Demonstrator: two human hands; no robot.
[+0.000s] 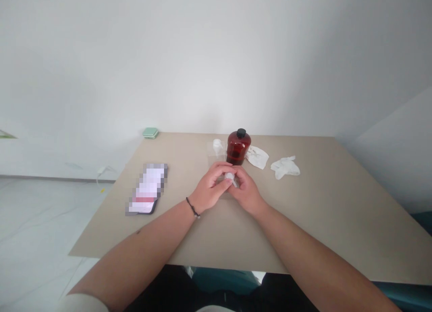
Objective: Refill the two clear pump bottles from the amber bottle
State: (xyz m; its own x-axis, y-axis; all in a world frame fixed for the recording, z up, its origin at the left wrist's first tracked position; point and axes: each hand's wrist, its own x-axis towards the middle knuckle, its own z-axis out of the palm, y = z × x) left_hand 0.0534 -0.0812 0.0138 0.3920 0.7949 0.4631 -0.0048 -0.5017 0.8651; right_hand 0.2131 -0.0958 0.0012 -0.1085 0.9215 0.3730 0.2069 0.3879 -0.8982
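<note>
My left hand [209,188] and my right hand [245,190] meet at the middle of the beige table [320,213]. Both have their fingers curled round a small clear container with a white cap [230,177] held between them; most of it is hidden by the fingers. Just beyond the hands stands a dark red bottle [238,147] with a black cap. A small clear plastic bottle with a white top [217,151] stands to its left.
A phone [147,189] lies flat on the table to the left of my left hand. A torn white packet [257,157] and a crumpled white glove or wipe [285,167] lie right of the red bottle. A small green case [150,132] sits at the table's far left corner.
</note>
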